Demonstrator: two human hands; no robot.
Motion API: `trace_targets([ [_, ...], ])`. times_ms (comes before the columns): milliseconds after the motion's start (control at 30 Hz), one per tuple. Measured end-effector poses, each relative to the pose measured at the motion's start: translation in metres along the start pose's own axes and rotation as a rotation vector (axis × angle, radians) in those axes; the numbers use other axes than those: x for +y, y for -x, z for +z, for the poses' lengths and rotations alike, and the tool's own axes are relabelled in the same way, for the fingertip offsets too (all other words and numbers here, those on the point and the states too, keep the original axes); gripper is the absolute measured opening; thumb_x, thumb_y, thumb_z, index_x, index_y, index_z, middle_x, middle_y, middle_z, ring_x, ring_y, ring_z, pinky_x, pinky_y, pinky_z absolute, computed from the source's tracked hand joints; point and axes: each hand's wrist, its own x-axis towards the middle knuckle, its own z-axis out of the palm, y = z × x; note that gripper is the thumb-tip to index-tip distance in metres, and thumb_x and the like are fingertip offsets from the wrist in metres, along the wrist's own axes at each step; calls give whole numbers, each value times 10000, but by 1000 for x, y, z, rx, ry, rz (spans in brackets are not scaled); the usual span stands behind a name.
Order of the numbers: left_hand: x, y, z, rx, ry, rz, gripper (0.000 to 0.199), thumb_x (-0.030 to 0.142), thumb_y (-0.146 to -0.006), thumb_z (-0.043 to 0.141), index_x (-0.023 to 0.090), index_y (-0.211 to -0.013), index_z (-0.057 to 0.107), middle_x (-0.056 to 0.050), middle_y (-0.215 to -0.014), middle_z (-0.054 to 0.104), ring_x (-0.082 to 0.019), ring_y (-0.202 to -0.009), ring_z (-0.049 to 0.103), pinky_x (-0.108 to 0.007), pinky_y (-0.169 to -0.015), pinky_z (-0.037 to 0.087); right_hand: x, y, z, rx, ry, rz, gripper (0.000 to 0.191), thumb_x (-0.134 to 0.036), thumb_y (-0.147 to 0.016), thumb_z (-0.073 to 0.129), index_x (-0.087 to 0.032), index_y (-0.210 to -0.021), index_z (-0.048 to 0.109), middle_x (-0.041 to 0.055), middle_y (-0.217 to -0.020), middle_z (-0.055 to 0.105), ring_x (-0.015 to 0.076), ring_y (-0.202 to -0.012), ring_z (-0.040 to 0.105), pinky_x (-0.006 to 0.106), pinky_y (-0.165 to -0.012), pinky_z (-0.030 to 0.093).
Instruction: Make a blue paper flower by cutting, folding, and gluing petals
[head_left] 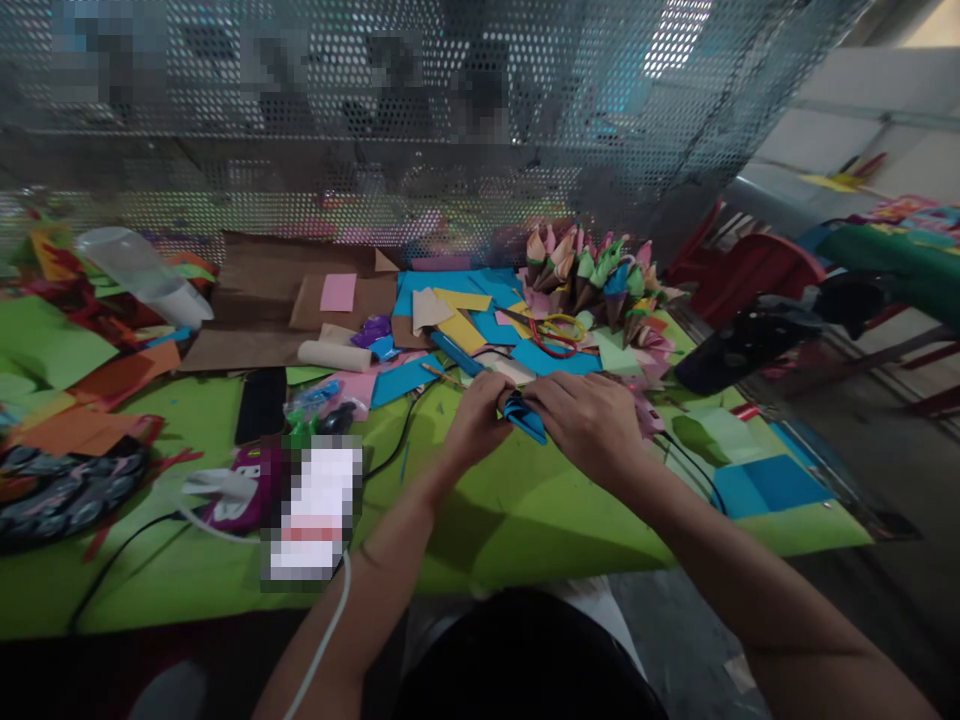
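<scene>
Between my two hands, above the green table (525,520), is a folded piece of blue paper (527,420). My left hand (484,415) grips its left end with fingers curled round it. From the other side, the fingers of my right hand (589,420) press on its upper right edge. Part of the paper is hidden behind my fingers. Just beyond my hands lie a blue stick-like tool (457,353), scissors with red handles (555,343) and a pair with yellow handles (566,325).
Paper cones with coloured tips (592,270) cluster at the back right. A lit phone (319,505) with a white cable, a purple power strip (244,490) and a dark phone (261,405) lie left. Blue sheets (772,485) lie right. A perforated metal panel (375,150) stands behind.
</scene>
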Motion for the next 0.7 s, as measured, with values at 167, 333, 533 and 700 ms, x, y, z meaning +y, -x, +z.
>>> trace_targets([
  [167, 1, -1, 0, -17, -40, -1, 247, 4, -736, 534, 226, -809, 455, -18, -775, 597, -195, -769, 540, -309, -700, 411, 0, -5, -5, -21, 105, -61, 236, -118, -952, 520, -178, -797, 687, 43, -687, 643, 175, -589, 478, 333, -594, 229],
  [333, 4, -3, -2, -11, -57, -6, 238, 1, -746, 521, 222, -816, 468, -25, -782, 613, -195, -778, 558, -310, -704, 420, 1, -5, -4, 3, 65, -70, 241, -143, -980, 511, -183, -824, 690, 34, -722, 662, 169, -626, 495, 333, -604, 233],
  [533, 8, -3, -4, -7, -53, -43, 225, 10, -750, 515, 224, -803, 469, -22, -779, 605, -189, -773, 558, -303, -685, 411, 0, -2, -5, 77, 42, -129, 273, -168, -1011, 490, -178, -846, 707, 51, -787, 686, 166, -691, 530, 335, -638, 270],
  [700, 6, -2, -2, 9, -50, -18, 234, 4, -751, 497, 229, -798, 450, -15, -760, 586, -185, -755, 538, -304, -684, 405, 2, -1, -4, 79, -13, -140, 254, -195, -1010, 512, -169, -866, 720, 57, -803, 698, 174, -719, 561, 339, -630, 296],
])
